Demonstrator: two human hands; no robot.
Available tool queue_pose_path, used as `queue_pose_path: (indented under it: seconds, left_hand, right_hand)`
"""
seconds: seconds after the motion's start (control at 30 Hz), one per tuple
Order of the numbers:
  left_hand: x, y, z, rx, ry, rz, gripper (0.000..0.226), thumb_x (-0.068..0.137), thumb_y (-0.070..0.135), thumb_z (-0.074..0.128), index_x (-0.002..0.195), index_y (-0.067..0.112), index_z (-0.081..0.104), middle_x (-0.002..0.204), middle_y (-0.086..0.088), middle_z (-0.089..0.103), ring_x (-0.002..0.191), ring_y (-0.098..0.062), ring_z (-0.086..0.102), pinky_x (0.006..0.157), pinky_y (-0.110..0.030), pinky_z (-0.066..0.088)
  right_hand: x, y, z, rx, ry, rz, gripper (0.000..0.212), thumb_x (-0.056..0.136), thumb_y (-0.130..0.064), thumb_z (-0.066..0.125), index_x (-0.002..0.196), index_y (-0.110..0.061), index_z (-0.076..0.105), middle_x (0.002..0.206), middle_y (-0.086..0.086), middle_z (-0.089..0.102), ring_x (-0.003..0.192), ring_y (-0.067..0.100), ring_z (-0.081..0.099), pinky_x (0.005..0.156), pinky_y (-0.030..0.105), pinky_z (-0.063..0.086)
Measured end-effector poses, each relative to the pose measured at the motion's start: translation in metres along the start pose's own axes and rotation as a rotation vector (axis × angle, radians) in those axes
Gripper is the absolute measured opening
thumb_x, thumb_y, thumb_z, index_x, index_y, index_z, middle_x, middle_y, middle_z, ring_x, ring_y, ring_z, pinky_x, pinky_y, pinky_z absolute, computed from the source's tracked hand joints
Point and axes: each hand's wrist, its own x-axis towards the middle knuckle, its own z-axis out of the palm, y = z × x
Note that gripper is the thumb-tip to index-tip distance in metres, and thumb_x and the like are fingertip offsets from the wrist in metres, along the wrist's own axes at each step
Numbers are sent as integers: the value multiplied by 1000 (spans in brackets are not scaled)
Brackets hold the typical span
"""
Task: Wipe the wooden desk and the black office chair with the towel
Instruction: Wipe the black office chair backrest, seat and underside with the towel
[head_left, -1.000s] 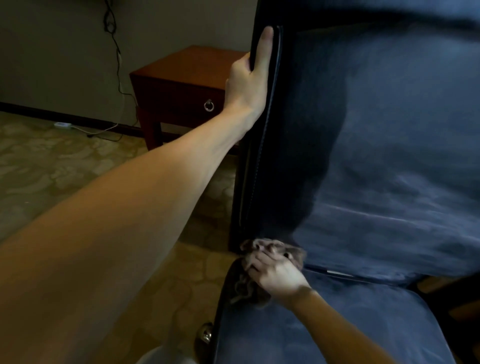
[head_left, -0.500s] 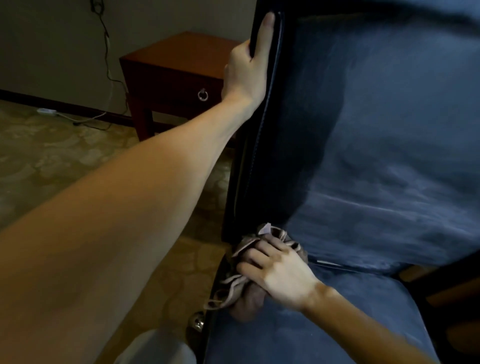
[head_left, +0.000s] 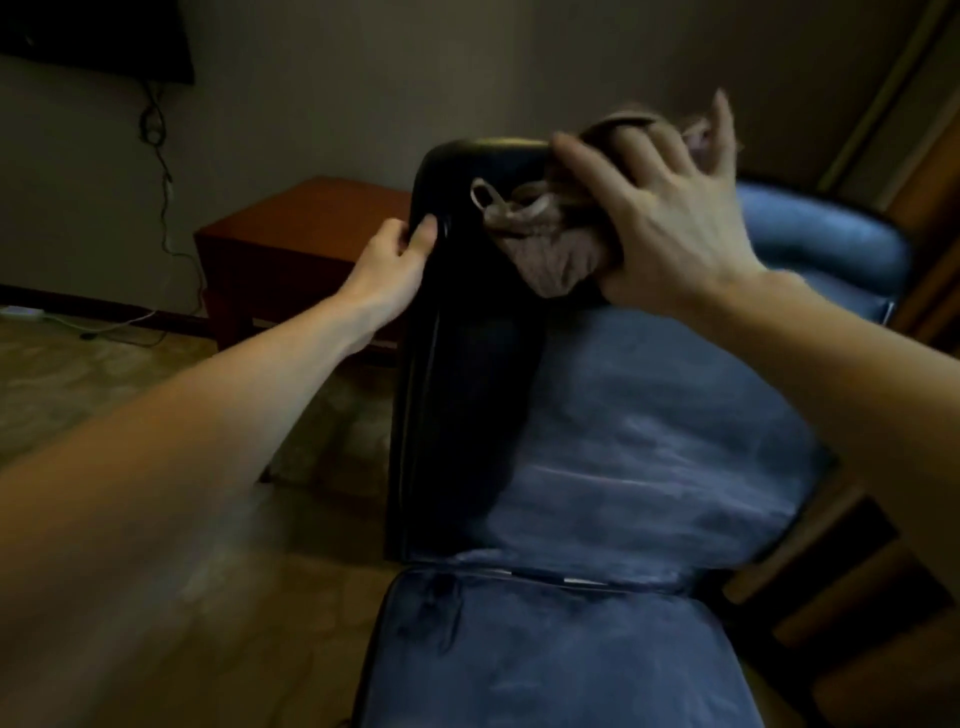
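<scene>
The black office chair (head_left: 597, 426) fills the middle of the head view, its backrest upright and its seat below. My left hand (head_left: 389, 260) grips the backrest's left edge near the top, fingers curled round the rim. My right hand (head_left: 660, 218) holds the crumpled grey-brown towel (head_left: 540, 239) against the top of the backrest, with some fingers spread. Part of the towel hangs below my palm, a loop of its hem sticking out to the left.
A reddish wooden side table (head_left: 291, 244) stands behind the chair on the left by the wall. A cable (head_left: 161, 156) hangs down the wall to a power strip on the patterned carpet. Wooden furniture (head_left: 841, 571) lies close on the right.
My right hand has lifted the towel from the seat's back left corner up to the top of the backrest. The view has tilted up; my left hand stays gripping the left edge.
</scene>
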Motion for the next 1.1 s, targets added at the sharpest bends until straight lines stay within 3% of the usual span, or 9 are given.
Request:
queue_pose_path:
  seconds: [0.1, 0.23, 0.33, 0.43, 0.67, 0.8, 1.0, 1.1]
  left_hand:
    - [7, 30, -14, 41, 167, 118, 33, 108, 42, 41, 130, 19, 50, 105, 8, 54, 103, -18, 54, 82, -34, 43]
    - [29, 74, 6, 294, 258, 358, 40, 109, 42, 34, 129, 19, 61, 126, -6, 61, 120, -24, 53, 98, -36, 41]
    - [43, 77, 44, 598, 308, 367, 42, 107, 46, 31, 131, 27, 60, 135, -7, 57, 132, -29, 46, 105, -41, 33]
    - [45, 59, 66, 778, 516, 403, 42, 104, 47, 31, 135, 31, 55, 137, -4, 53, 132, -27, 43, 106, -42, 30]
    - [61, 41, 79, 809, 663, 473, 51, 103, 47, 23, 139, 31, 56, 146, -2, 53, 139, -26, 43, 110, -38, 27]
    - [60, 41, 82, 745, 638, 479, 55, 104, 46, 24, 149, 29, 51, 161, 1, 41, 152, -22, 32, 120, -36, 19]
    - [54, 49, 87, 802, 646, 515, 51, 104, 46, 25, 142, 29, 53, 146, 0, 52, 140, -22, 41, 112, -35, 25]
    - [58, 49, 88, 798, 633, 505, 52, 104, 45, 24, 146, 29, 50, 154, 1, 46, 146, -22, 36, 116, -36, 23]
  right_hand:
    - [0, -3, 19, 188, -176, 47, 91, 71, -44, 69, 156, -29, 39, 157, 14, 40, 142, 42, 36, 118, 68, 22]
    - [-6, -11, 36, 317, -40, 77, 81, 70, -52, 63, 146, -23, 52, 142, 16, 54, 130, 44, 48, 111, 55, 38]
    - [-16, -14, 48, 312, 86, 75, 74, 71, -50, 66, 139, -22, 58, 132, 14, 60, 122, 43, 54, 103, 49, 43]
    - [-29, -32, 62, 340, 221, 98, 64, 70, -49, 63, 127, -22, 65, 119, 12, 65, 110, 41, 57, 95, 46, 45]
    - [-80, -95, 127, 445, 410, 168, 46, 71, -37, 67, 111, -15, 73, 101, 12, 65, 96, 39, 57, 97, 50, 46]
    - [-97, -109, 141, 453, 416, 167, 45, 73, -36, 67, 112, -15, 72, 102, 12, 63, 96, 38, 54, 99, 51, 44]
    - [-140, -131, 150, 508, 369, 129, 37, 81, -36, 71, 111, -15, 73, 102, 11, 65, 92, 37, 56, 102, 53, 44]
    - [-159, -143, 158, 510, 300, 146, 38, 78, -37, 72, 109, -17, 73, 104, 8, 65, 95, 36, 56, 107, 53, 42]
